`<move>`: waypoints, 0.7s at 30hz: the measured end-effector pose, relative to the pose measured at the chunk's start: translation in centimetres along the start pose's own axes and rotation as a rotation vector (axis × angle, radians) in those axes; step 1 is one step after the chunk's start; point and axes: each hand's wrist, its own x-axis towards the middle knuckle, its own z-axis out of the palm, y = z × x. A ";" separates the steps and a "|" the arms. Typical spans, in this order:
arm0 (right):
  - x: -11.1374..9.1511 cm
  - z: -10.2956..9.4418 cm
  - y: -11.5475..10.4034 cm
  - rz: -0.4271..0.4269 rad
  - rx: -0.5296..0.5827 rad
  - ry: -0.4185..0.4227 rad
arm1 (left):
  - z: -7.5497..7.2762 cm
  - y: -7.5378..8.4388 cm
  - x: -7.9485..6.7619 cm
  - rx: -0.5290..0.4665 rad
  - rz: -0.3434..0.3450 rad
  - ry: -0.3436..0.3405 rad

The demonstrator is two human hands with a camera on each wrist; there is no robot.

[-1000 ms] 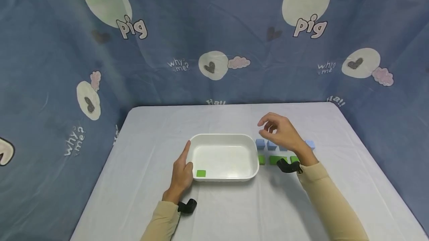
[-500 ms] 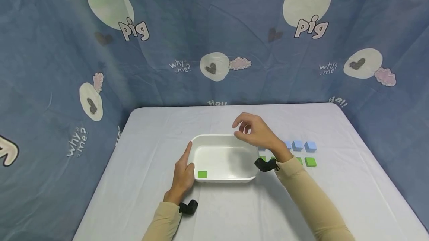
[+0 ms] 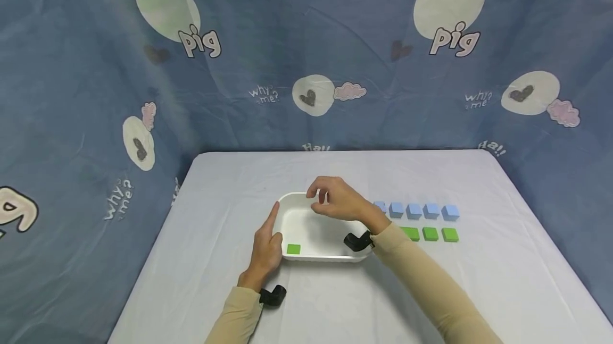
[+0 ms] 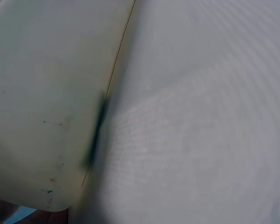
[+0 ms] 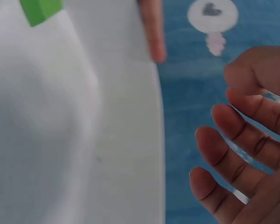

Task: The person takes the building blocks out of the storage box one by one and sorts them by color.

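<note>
A white rectangular tray (image 3: 325,258) sits on the white-covered table with one small green block (image 3: 293,249) in its front left corner. My left hand (image 3: 266,251) rests against the tray's left side, index finger straight along the rim and thumb beside it. Over the tray's back part hovers my right hand (image 3: 337,201), its fingers loosely bent. In the right wrist view, the thumb (image 5: 245,72) and index fingertip lie close together with nothing showing between them. The green block and the straight left index finger (image 5: 153,32) also appear there. The left wrist view shows mostly the tray's pale wall (image 4: 46,102).
Right of the tray runs a row of several blue blocks (image 3: 414,211). In front of it lies a row of green blocks (image 3: 430,234), partly covered by the right forearm (image 3: 407,259). A blue printed curtain (image 3: 239,67) hangs along the table's back and sides.
My right hand has moved left from above the blue blocks to over the tray, dropping slightly. More of both block rows shows now. The left hand stays at the tray's side.
</note>
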 end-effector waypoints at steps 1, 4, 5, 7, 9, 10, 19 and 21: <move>0.3 0.4 0.0 -0.010 -0.011 -0.020 | 0.0 0.0 0.0 0.000 -0.005 -0.002; 1.2 1.6 0.1 -0.045 -0.024 -0.077 | -0.1 0.0 0.0 0.004 -0.017 -0.007; 1.4 2.0 0.1 -0.052 -0.027 -0.093 | -0.2 0.0 0.0 0.008 -0.021 -0.007; 1.8 2.6 0.1 -0.061 -0.024 -0.119 | -0.2 0.0 0.0 0.014 -0.026 -0.004; 2.1 3.2 0.2 -0.067 -0.017 -0.138 | -0.2 0.0 0.0 0.019 -0.026 0.000; 2.2 3.4 0.2 -0.069 -0.017 -0.145 | -0.2 -0.1 -0.1 0.024 -0.024 0.004; 2.5 4.9 0.8 -0.042 -0.035 -0.201 | -0.2 -0.1 0.0 0.025 -0.011 0.003; 2.5 5.3 0.9 -0.021 -0.052 -0.229 | -0.2 -0.1 0.0 0.028 -0.007 0.004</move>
